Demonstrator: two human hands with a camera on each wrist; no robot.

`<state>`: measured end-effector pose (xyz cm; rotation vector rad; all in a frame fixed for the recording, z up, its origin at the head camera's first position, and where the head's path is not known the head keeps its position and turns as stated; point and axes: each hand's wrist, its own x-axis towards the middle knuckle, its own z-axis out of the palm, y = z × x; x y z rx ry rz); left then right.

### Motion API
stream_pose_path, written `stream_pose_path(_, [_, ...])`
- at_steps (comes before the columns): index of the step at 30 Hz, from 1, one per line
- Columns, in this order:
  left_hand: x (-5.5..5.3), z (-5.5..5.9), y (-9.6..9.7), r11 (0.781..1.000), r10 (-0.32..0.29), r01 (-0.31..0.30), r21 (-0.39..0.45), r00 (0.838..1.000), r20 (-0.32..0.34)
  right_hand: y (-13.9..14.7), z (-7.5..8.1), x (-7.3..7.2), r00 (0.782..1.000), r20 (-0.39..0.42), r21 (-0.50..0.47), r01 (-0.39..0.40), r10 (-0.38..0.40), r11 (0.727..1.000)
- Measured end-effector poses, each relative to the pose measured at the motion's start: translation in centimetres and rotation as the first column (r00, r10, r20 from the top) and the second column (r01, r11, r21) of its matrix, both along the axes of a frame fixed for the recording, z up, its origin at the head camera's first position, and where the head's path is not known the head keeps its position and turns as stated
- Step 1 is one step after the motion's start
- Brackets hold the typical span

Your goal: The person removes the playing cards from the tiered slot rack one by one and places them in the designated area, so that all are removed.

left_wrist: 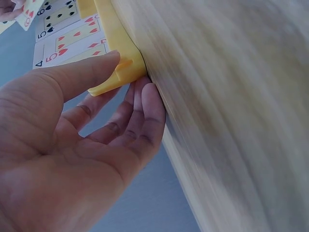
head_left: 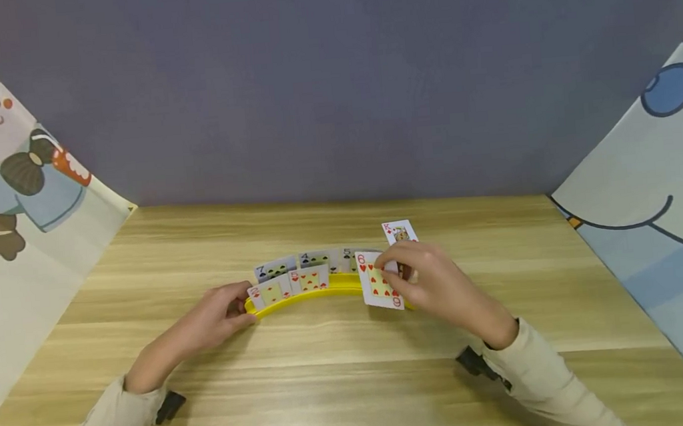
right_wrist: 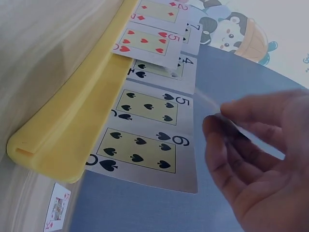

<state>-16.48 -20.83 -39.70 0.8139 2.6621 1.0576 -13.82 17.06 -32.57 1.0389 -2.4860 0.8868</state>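
Observation:
A curved yellow card holder (head_left: pixel 344 281) stands on the table. My left hand (head_left: pixel 220 316) grips its left end, thumb on one side and fingers on the other, as the left wrist view shows. In the rear row are a black seven (head_left: pixel 275 268), a four (head_left: pixel 315 260), a five (right_wrist: pixel 148 107) and a six of spades (right_wrist: pixel 137 151). The front row has a two of diamonds (head_left: pixel 271 292) and a five of hearts (head_left: pixel 310 279). Between thumb and fingers, my right hand (head_left: pixel 434 282) pinches a six of hearts (head_left: pixel 376 294) in front of the holder's right part.
A king of diamonds (head_left: pixel 397 230) lies on the wooden table (head_left: pixel 307 389) beyond the holder's right end, partly hidden by my right hand. A dark blue-grey panel (head_left: pixel 332 93) rises at the back. Cartoon-printed panels (head_left: pixel 17 151) flank the table.

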Motion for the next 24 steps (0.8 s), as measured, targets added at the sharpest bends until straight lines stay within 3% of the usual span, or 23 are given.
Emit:
stream_pose_path(6, [0.1, -0.1, 0.0, 1.000, -0.002, 0.002, 0.000, 1.000, -0.023, 0.3, 0.2, 0.2, 0.997, -0.075, -0.097, 0.000, -0.007, 0.995])
stream_pose_path(11, [0.1, 0.0, 0.1, 1.000, -0.005, 0.005, 0.012, 1.000, -0.009, 0.7, 0.5, 0.3, 0.989, -0.144, -0.221, 0.002, -0.034, 0.975])
stream_pose_path(24, [0.2, 0.2, 0.0, 1.000, -0.003, 0.003, 0.020, 1.000, -0.005, 2.7, 1.8, -0.6, 0.988, -0.094, -0.389, 0.076, -0.122, 0.918])
